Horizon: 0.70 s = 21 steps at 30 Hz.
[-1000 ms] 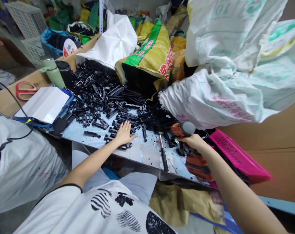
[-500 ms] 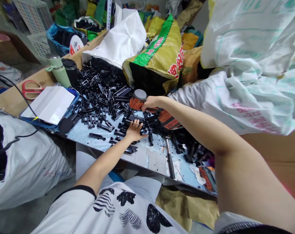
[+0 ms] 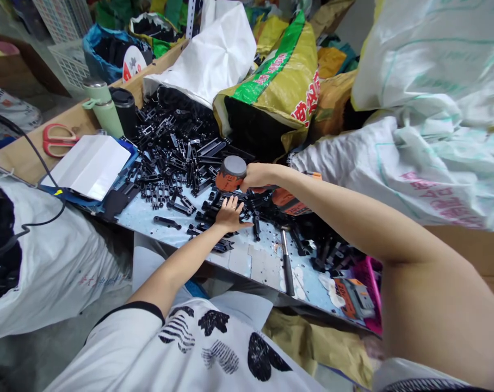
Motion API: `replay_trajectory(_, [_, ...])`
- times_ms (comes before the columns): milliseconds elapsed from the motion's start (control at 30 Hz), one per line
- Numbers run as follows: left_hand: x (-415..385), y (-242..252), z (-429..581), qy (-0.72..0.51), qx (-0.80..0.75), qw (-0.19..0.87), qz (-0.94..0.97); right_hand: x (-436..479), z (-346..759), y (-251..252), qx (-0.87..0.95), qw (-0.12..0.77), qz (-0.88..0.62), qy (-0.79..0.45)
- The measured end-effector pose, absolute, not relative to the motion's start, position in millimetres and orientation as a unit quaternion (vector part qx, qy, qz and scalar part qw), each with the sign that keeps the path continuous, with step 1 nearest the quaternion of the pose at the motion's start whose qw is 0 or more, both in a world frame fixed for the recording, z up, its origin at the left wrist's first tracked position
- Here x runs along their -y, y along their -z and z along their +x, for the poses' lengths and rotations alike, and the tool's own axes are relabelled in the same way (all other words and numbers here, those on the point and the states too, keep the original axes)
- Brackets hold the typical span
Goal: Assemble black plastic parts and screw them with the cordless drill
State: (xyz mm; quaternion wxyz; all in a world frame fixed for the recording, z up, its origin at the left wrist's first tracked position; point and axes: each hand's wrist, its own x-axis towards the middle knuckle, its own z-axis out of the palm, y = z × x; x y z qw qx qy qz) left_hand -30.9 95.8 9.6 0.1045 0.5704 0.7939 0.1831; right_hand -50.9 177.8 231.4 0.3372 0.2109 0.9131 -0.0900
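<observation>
My right hand is wrapped round the grip of an orange and grey power drill, whose body points down over black metal parts. Just below the drill, my left hand lies with fingers spread on several black parts; whether it pins one down is hidden. A large heap of black parts spreads behind and to the left of both hands. One loose black part rests on the pale blue tabletop to the left.
A hammer and an orange battery pack lie toward the front right. Red scissors, a green bottle, a black cup and white folded card stand or lie at left. Sacks line the back.
The view has shifted slightly, bringing a pink basket into sight at right. The drill sits slightly lower and closer to my left hand, with my right hand still round its grip.
</observation>
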Motion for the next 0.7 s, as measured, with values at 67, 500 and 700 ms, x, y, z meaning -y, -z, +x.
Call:
replay_trajectory(67, [-97.5,-10.5,-31.9,-0.182,-0.793,0.113,0.570,-173.2,-51.3,-227.3,-0.910,0.349,0.205,0.085])
replay_trajectory(500, [-18.3,-18.1,2.5,-0.179,-0.810,0.125,0.545,-134.1,-35.0,-225.1,-0.919,0.335,0.185,0.095])
replay_trajectory(700, [-18.3,-16.8,0.7,-0.186,-0.796,0.106,0.567,-124.3,-30.3,-218.8,-0.925,0.340,0.151,0.079])
